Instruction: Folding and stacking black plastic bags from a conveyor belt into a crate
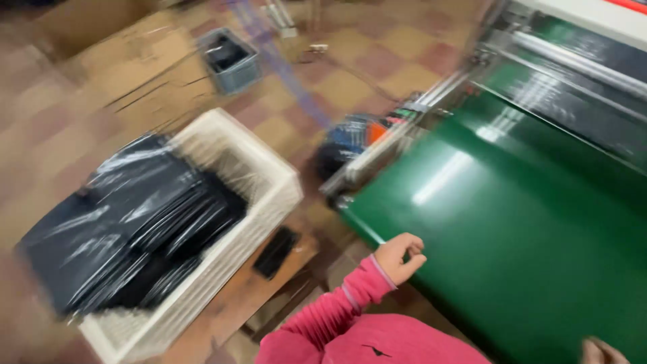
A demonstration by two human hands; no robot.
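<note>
Fingers (408, 251) of the left hand (399, 259) curled loosely, tips near the thumb, nothing pinched; hand rests at the near edge of the green belt (512, 229). Right hand (602, 352) barely in frame at the bottom; cannot tell its finger state. Belt surface bare where visible. White crate (269, 178) to the left, well apart from the hand, piled with black plastic bags (135, 222). Small grey bin (232, 64) farther off on the floor. Judging by this: bags stacked, none on the belt now.
</note>
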